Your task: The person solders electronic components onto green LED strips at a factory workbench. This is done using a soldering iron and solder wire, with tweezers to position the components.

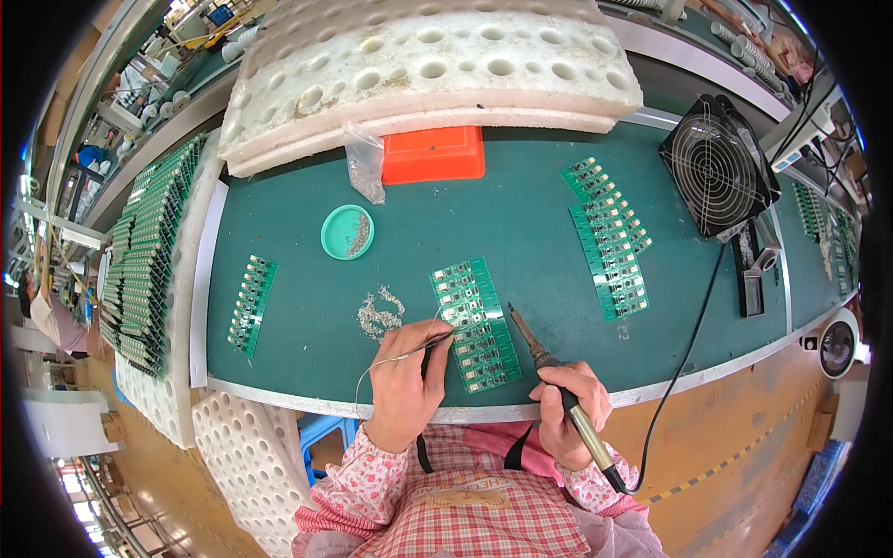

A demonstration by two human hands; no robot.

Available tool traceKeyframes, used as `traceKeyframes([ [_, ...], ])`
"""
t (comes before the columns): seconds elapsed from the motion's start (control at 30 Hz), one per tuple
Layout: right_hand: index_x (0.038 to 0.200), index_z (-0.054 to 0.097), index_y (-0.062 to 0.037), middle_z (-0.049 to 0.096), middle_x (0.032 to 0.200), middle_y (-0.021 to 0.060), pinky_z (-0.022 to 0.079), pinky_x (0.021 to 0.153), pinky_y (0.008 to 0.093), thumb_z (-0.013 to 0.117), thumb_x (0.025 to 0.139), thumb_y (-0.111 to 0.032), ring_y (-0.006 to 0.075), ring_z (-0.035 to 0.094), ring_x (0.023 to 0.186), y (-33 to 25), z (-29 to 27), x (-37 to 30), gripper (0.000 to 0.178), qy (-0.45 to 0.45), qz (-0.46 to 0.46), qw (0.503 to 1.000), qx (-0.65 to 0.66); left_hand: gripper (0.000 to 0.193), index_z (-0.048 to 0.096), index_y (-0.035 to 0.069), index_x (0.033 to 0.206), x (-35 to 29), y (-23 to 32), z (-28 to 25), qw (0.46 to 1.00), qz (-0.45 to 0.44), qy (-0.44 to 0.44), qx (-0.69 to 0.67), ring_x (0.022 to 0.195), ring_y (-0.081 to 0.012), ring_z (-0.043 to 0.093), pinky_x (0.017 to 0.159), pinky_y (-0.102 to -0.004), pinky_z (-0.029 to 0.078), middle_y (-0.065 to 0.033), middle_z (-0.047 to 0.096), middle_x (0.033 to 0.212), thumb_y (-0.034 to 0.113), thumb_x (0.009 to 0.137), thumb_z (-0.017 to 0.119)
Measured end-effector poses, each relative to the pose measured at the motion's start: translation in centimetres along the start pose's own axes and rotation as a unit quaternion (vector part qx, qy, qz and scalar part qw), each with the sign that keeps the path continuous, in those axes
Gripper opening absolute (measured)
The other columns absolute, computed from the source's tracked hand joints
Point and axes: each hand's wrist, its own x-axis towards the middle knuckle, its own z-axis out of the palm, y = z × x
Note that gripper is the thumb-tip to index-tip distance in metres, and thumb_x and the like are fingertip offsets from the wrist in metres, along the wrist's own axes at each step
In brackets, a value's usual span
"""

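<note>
My right hand (570,412) is closed round the handle of a soldering iron (583,424), its tip up and to the left, just right of a green circuit board panel (484,321) and apart from it. My left hand (406,384) is closed at the panel's left edge, pinching a thin solder wire (391,358) that loops back past the wrist. A dark slim tool (437,342), perhaps tweezers, also shows between its fingers. The panel lies flat on the green tabletop (307,316), with rows of small white parts on it. Small loose parts (379,312) are scattered left of the panel.
A round green dish (347,232) holds small parts. Behind it are a plastic bag (366,166), an orange bin (433,154) and white foam (428,79). Other panels lie left (251,305) and right (609,246). A black fan (716,167) stands back right; the iron's cord (684,358) crosses the front edge.
</note>
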Motion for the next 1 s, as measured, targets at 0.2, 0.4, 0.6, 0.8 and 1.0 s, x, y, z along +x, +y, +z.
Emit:
traceKeyframes([
  [0.2, 0.105, 0.063, -0.002, 0.067, 0.074, 0.0092, 0.051, 0.059, 0.0338, 0.068, 0.089, -0.004, 0.023, 0.062, 0.062, -0.6, 0.0, 0.5, 0.016, -0.004, 0.024, 0.999, 0.035, 0.021, 0.068, 0.002, 0.101, 0.0, 0.0, -0.1, 1.0, -0.003, -0.005, 0.002, 0.087, -0.0297, 0.066, 0.077, -0.0374, 0.052, -0.0097, 0.071, 0.101, -0.003, 0.081, 0.072],
  [0.4, 0.105, 0.062, -0.0008, 0.068, 0.071, 0.0082, 0.053, 0.062, 0.0326, 0.065, 0.092, -0.006, 0.0196, 0.065, 0.064, -1.1, 0.9, 1.7, 0.014, -0.008, 0.067, 0.983, 0.172, 0.016, 0.066, 0.0, 0.099, 0.2, 0.2, -0.2, 1.0, 0.01, -0.008, 0.012, 0.087, -0.0278, 0.068, 0.075, -0.0345, 0.053, -0.0113, 0.07, 0.1, -0.006, 0.084, 0.068],
  [0.6, 0.106, 0.058, -0.0001, 0.067, 0.069, 0.008, 0.051, 0.065, 0.0326, 0.059, 0.097, -0.013, 0.0174, 0.064, 0.062, -1.3, 1.2, 3.3, 0.016, -0.038, 0.005, 0.974, 0.222, 0.017, 0.067, 0.0, 0.1, 0.1, 0.2, -0.2, 1.0, 0.006, -0.003, 0.009, 0.087, -0.0281, 0.068, 0.076, -0.0348, 0.053, -0.0116, 0.07, 0.1, -0.004, 0.084, 0.069],
  [0.8, 0.105, 0.056, -0.0005, 0.066, 0.066, 0.0066, 0.047, 0.065, 0.0329, 0.056, 0.1, -0.021, 0.0146, 0.062, 0.058, -1.4, 1.5, 3.4, 0.021, -0.038, -0.005, 0.976, 0.216, 0.018, 0.066, 0.0, 0.101, 0.1, 0.1, -0.2, 1.0, 0.01, -0.005, 0.009, 0.089, -0.0289, 0.067, 0.077, -0.0353, 0.053, -0.0116, 0.07, 0.1, -0.003, 0.084, 0.07],
  [1.0, 0.106, 0.059, -0.0003, 0.068, 0.069, 0.0081, 0.052, 0.066, 0.0341, 0.059, 0.097, -0.015, 0.0184, 0.065, 0.064, -1.2, 1.3, 3.2, 0.016, -0.041, -0.003, 0.973, 0.228, 0.019, 0.066, 0.001, 0.102, 0.1, 0.1, -0.2, 1.0, 0.009, -0.003, 0.004, 0.09, -0.0295, 0.067, 0.078, -0.0361, 0.053, -0.0113, 0.07, 0.101, -0.003, 0.084, 0.07],
])
